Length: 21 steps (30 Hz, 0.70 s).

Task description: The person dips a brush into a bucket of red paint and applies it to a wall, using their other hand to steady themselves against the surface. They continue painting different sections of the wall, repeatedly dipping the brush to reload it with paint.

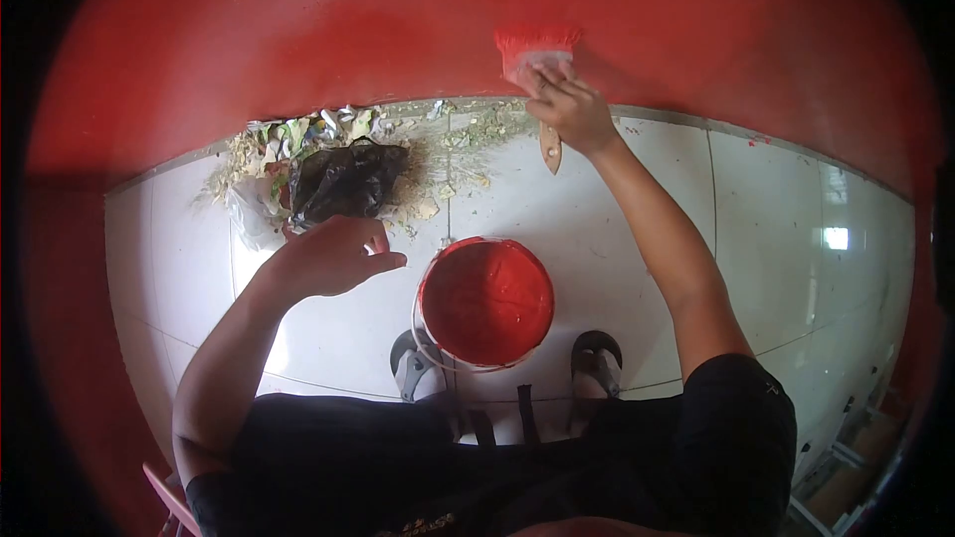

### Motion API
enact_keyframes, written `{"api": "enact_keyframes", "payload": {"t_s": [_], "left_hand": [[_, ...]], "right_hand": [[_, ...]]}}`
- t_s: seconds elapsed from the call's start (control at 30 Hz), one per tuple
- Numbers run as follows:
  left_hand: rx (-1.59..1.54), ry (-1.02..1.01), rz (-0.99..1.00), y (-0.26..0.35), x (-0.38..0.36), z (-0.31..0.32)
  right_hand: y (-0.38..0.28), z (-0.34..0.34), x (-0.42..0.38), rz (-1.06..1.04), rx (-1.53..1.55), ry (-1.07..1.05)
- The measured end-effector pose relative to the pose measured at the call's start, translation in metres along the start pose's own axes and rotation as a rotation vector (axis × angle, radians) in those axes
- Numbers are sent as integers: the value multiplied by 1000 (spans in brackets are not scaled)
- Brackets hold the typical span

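- Bucket (552,306), on the floor between the two sandals (599,360): a shifted foot could, in my judgement, knock it and spill the paint. Its round mouth shows bright red paint, with red smears on the inner wall; the thin handle (428,346) lies down at the left side.
- Left hand (333,257): nothing visible in its grasp, fingers loosely curled and thumb apart, between bucket and black plastic bag (343,179). A low sweep could touch the wet rim.
- Debris (274,144), heaped around the bag and scattered along the wall's foot: loose bits could stick to wet bristles if the brush dips too low.
- Right hand (575,111): clamped on the brush (525,64), fingers across its upper part. A slack grip could let it slip onto the pale tiles.
- Brush, against the wall (398,40): overloaded bristles could drip; red specks (759,141) mark the floor farther right. Bristles are wide, splayed and brilliant red; the wooden handle points down, unpainted-looking at its end.
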<state>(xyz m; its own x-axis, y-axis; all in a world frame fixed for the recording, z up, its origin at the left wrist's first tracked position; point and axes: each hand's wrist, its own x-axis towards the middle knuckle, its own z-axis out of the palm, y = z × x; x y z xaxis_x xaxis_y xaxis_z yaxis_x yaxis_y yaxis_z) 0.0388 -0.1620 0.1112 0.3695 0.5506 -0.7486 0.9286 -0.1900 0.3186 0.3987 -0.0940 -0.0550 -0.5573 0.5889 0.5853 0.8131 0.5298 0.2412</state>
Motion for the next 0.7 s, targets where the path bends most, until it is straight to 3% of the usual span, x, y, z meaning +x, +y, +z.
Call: {"api": "enact_keyframes", "payload": {"t_s": [0.03, 0.1, 0.13, 0.2, 0.3, 0.37, 0.4, 0.47, 0.6, 0.67, 0.7], "left_hand": [[-2, 0, -3, -1, -1, 2], [91, 8, 9, -5, -4, 9], [90, 10, 7, -7, -8, 12], [-20, 22, 5, -13, -18, 19], [-74, 41, -17, -16, -44, 33], [-116, 72, -38, -21, -60, 49], [-165, 55, -75, -19, -72, 54], [-235, -22, -196, -22, -90, 67], [-231, -179, -294, -36, -116, 88], [-239, -157, -294, -35, -121, 92], [-234, -134, -288, -33, -122, 92]], "right_hand": [[-3, 7, -9, -2, 3, 1], [-9, 9, -17, 37, 256, -263], [-8, 11, -19, 34, 257, -260], [-4, 11, -15, 93, 374, -410], [24, -28, 16, 187, 523, -14], [22, -65, 41, 117, 222, 294], [23, -78, 52, 115, 232, 287], [23, -90, 66, 14, 20, 638], [24, -46, 55, 56, 54, 525], [12, 0, 22, -92, -113, 269], [4, 16, 4, -74, -32, 204]]}}
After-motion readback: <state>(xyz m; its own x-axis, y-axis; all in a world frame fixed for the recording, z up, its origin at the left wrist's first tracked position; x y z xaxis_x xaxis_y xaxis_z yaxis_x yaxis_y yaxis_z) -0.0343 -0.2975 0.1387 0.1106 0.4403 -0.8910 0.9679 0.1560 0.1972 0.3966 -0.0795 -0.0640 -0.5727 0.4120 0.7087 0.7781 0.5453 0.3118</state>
